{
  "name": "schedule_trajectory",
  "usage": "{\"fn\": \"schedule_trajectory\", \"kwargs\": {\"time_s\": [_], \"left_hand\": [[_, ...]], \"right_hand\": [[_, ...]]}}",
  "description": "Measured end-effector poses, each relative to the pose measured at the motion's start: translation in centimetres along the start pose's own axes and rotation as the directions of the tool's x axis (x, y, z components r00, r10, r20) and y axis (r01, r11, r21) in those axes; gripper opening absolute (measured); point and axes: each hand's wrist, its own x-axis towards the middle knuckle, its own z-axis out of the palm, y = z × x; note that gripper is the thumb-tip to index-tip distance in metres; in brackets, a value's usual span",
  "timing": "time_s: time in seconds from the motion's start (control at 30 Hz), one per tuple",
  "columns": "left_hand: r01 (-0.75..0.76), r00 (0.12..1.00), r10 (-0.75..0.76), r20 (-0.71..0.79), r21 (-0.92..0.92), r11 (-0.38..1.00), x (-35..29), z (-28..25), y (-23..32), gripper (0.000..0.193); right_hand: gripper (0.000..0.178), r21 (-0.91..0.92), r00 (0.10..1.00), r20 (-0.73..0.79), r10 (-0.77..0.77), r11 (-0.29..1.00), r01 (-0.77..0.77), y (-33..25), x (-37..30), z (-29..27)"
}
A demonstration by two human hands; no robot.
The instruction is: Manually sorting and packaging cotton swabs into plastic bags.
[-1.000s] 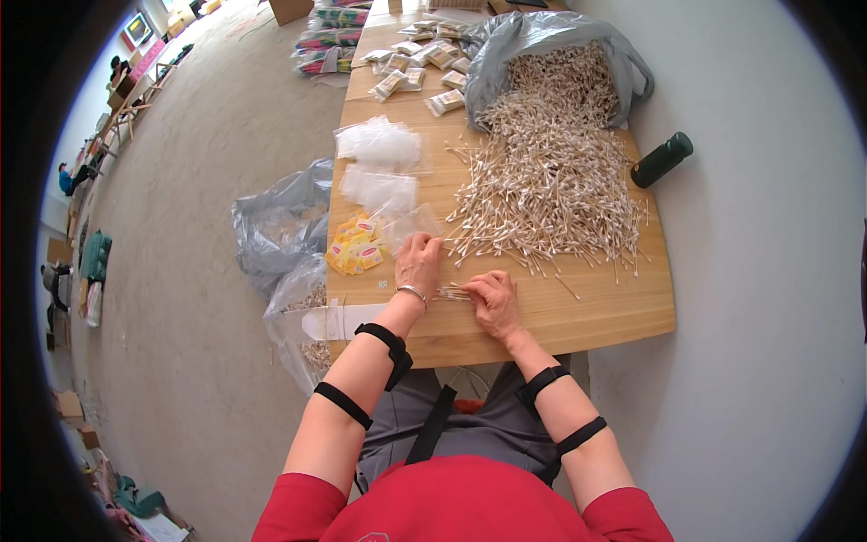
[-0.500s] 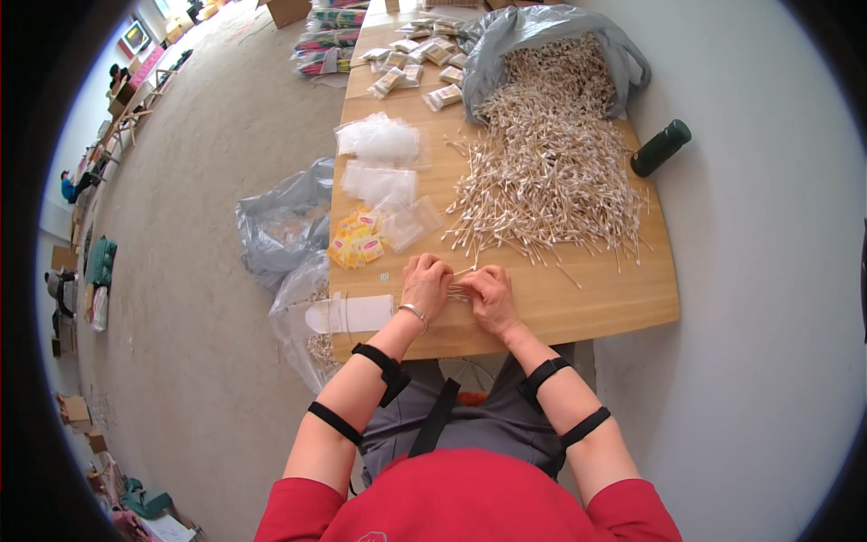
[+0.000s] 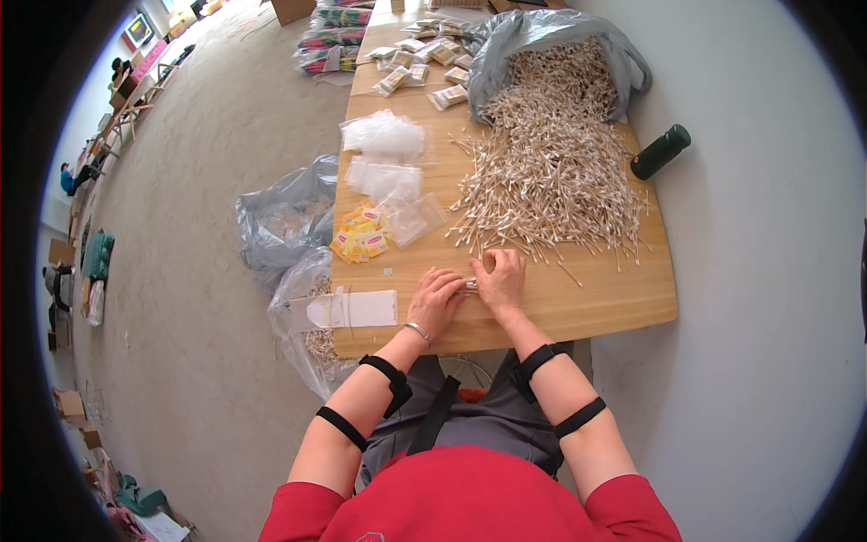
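small bunch of cotton swabs: on the near part of the wooden table, between the two hands, partly hidden by fingers.
left hand: fingers bent and laid together against the bunch's left side; how tightly it grips, i can't tell from here.
right hand: curled over the other side, thumb and forefinger drawn close; i can't tell whether a swab is pinched there.
done, by the look of it: plump filled packets lie scattered toward the far end.
in hand: this bunch seems to be at the gathering stage, outside any bag.
left, materials: flat clear bags in overlapping stacks, with one loose clear bag nearer the hands; yellow slips heaped just beside it.
left, swabs: a broad loose pile spills from the grey sack; plenty remains, i'd judge.
standing aside: a dark green bottle at the table's right edge.
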Motion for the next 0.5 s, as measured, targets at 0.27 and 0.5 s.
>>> {"fn": "schedule_trajectory", "kwargs": {"time_s": [0.27,0.5], "left_hand": [[-0.048,0.997,0.046,-0.06,-0.025,0.999,0.0,-0.1,0.2,0.019],[-0.005,0.998,0.002,-0.055,-0.052,0.999,-0.7,-0.1,-0.1,0.027]], "right_hand": [[0.011,-0.146,0.99,0.113,0.083,0.987,-0.066,1.6,1.1,0.0],[0.005,-0.077,0.956,0.287,-0.065,0.993,0.091,2.5,0.4,-2.5]]}}
